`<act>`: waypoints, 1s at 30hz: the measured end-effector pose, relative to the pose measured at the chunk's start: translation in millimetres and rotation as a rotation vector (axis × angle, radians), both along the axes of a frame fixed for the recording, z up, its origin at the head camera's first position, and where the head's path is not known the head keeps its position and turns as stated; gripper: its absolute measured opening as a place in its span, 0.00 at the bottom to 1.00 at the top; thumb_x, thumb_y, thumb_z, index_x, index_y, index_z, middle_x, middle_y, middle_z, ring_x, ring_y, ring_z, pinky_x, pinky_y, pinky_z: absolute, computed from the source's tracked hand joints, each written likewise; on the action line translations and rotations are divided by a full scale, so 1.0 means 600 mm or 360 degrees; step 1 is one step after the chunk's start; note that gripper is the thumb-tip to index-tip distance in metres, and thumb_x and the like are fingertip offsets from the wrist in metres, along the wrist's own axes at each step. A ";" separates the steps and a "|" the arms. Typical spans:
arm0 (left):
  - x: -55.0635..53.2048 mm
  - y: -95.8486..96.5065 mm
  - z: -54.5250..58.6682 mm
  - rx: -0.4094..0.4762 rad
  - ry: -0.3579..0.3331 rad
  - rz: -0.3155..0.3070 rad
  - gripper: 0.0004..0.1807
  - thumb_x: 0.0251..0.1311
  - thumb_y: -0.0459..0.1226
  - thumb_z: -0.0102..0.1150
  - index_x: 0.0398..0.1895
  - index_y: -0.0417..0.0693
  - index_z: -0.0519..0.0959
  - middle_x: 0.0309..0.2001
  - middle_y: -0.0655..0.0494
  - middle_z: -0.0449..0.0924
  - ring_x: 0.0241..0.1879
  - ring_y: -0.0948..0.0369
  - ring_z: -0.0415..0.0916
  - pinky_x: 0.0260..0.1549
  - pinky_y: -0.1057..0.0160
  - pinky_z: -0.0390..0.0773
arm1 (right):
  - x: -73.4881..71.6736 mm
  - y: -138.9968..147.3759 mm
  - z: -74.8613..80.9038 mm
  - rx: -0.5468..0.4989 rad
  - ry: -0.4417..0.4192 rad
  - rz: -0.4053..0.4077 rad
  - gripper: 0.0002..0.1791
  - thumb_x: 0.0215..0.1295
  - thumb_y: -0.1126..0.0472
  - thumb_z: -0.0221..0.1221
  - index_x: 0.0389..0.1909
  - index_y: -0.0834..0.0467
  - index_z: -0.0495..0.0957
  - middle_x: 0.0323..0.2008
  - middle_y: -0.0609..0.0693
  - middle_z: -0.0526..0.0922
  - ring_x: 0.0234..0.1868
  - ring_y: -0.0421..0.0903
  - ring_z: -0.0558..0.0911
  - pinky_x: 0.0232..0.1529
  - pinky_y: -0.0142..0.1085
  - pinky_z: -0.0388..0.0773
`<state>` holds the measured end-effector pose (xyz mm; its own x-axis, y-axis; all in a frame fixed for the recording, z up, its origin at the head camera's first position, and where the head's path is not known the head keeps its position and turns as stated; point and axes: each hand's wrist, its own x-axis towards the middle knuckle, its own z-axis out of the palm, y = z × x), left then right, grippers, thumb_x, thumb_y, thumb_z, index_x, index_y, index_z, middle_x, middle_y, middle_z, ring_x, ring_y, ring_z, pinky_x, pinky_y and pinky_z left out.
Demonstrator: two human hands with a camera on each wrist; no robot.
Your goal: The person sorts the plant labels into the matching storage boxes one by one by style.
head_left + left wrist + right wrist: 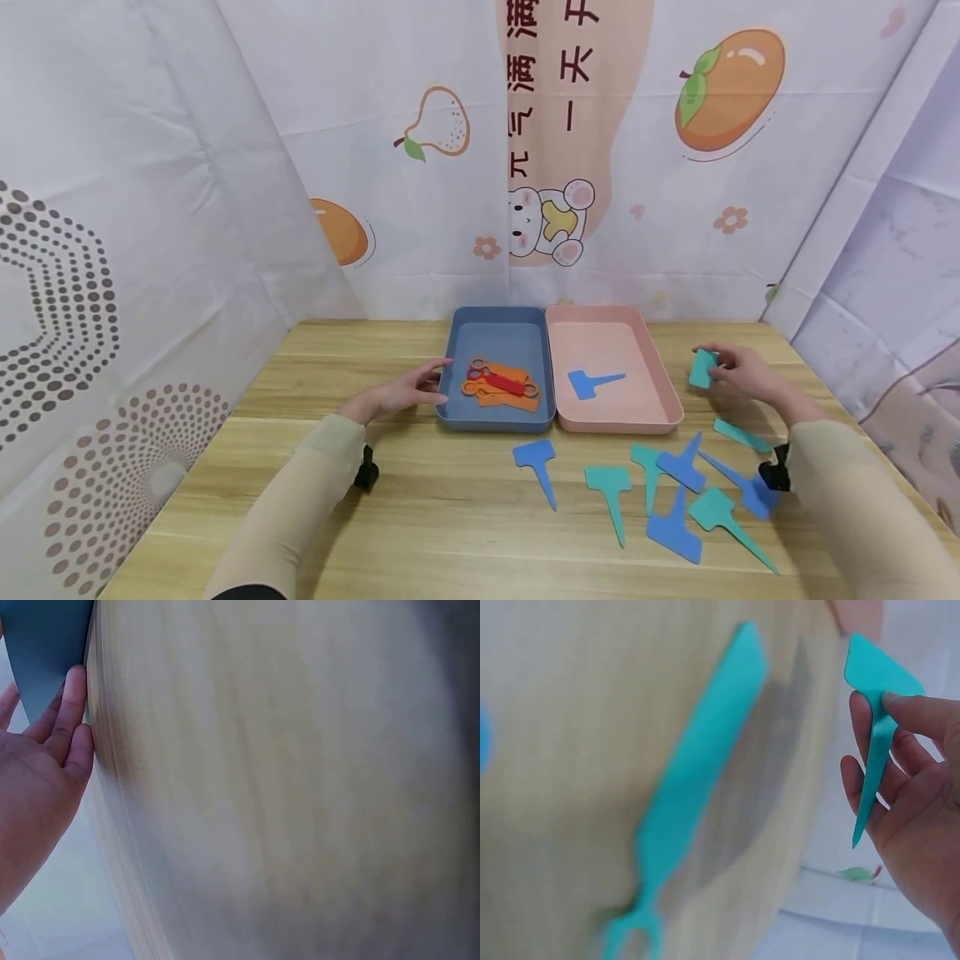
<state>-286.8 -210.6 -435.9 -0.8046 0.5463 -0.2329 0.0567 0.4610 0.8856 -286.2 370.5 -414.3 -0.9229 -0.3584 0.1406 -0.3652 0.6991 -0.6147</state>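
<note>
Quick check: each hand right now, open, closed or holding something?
Left hand: open, fingers touching the left side of the blue tray.
Right hand: holding a teal T-shaped tag, pinched between thumb and fingers.

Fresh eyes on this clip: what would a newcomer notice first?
Probably the side-by-side trays in the head view's middle: the blue tray holding orange and red tags, the pink tray holding one blue tag. Next, perhaps, the right hand pinching a teal tag right of the pink tray, and loose blue and teal tags strewn mostly at front right.
</note>
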 end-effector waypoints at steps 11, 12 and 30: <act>0.001 0.000 0.002 0.0020 -0.0001 -0.0019 0.42 0.67 0.40 0.58 0.78 0.52 0.46 0.73 0.37 0.47 0.68 0.42 0.55 0.64 0.44 0.59 | -0.019 -0.053 0.064 0.0017 -0.0008 0.0064 0.23 0.68 0.72 0.54 0.63 0.72 0.66 0.35 0.60 0.79 0.34 0.52 0.80 0.30 0.39 0.75; 0.001 0.000 0.002 0.0022 -0.0002 -0.0022 0.42 0.67 0.39 0.58 0.78 0.51 0.45 0.73 0.37 0.47 0.68 0.42 0.55 0.64 0.44 0.59 | -0.020 -0.061 0.070 0.0031 -0.0007 0.0061 0.23 0.68 0.72 0.54 0.63 0.71 0.67 0.35 0.59 0.79 0.34 0.52 0.79 0.30 0.39 0.75; -0.001 0.000 0.000 0.0004 -0.0006 -0.0004 0.42 0.67 0.39 0.59 0.78 0.54 0.47 0.73 0.38 0.48 0.69 0.44 0.55 0.64 0.45 0.59 | -0.050 -0.170 0.120 0.0113 -0.0036 0.0210 0.20 0.65 0.72 0.58 0.59 0.66 0.74 0.34 0.55 0.81 0.33 0.52 0.82 0.33 0.38 0.75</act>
